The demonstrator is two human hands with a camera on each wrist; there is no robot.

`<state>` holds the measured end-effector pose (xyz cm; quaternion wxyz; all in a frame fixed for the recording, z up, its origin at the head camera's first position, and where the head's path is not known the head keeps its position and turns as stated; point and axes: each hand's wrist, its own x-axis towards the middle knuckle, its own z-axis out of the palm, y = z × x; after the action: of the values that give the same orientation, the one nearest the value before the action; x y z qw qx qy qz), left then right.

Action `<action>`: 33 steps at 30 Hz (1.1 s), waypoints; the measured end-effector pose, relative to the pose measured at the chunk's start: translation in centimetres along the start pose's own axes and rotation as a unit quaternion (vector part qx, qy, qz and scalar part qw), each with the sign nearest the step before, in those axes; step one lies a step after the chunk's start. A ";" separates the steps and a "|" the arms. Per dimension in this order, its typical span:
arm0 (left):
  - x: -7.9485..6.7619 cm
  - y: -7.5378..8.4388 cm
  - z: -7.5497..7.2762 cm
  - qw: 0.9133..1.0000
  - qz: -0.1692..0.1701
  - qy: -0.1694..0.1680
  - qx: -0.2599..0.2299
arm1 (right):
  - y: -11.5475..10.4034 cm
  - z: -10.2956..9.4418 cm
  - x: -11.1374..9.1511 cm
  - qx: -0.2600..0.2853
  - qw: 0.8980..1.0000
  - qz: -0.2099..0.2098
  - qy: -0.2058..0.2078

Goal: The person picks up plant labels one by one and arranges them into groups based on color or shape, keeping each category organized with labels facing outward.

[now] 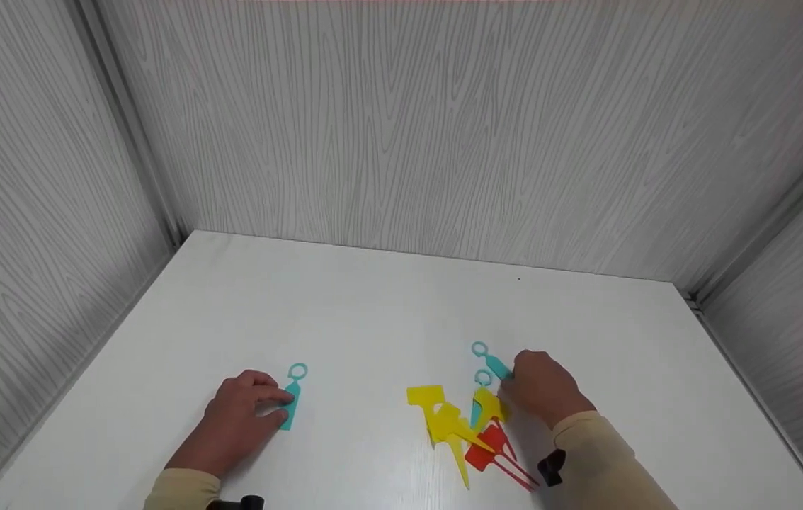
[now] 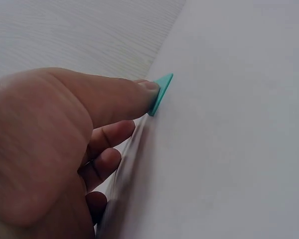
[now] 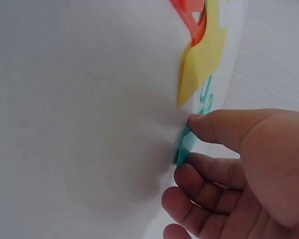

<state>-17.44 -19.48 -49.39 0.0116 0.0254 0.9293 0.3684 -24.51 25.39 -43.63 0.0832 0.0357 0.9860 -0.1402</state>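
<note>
On the left of the white table, my left hand (image 1: 235, 418) pinches a flat teal plastic tag (image 1: 291, 409) whose ring end points away from me. The left wrist view shows the thumb against the edge of this tag (image 2: 162, 93), close to the tabletop. My right hand (image 1: 547, 386) holds a second teal ring tag (image 1: 498, 367) by its wide end, the ring pointing up and left. In the right wrist view the thumb lies on that tag (image 3: 186, 143), with the fingers curled beside it. A third teal tag (image 1: 483, 377) lies just left of this hand, partly under a yellow one.
Between the hands, nearer the right, is a loose pile of T-shaped yellow plant labels (image 1: 425, 394) and red labels (image 1: 486, 449) with two thin prongs. Wood-grain panels (image 1: 401, 142) rise behind the white table (image 1: 345, 304) and at both sides.
</note>
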 end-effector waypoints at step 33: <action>-0.1 0.6 -0.4 1.000 -0.008 0.019 0.008 | -23.3 8.3 -6.5 -0.054 0.989 -0.117 -0.071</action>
<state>-17.33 -19.32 -48.67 -0.0037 0.0111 0.9324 0.3612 -19.01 0.38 -44.05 0.1378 -0.0941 0.9811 -0.0975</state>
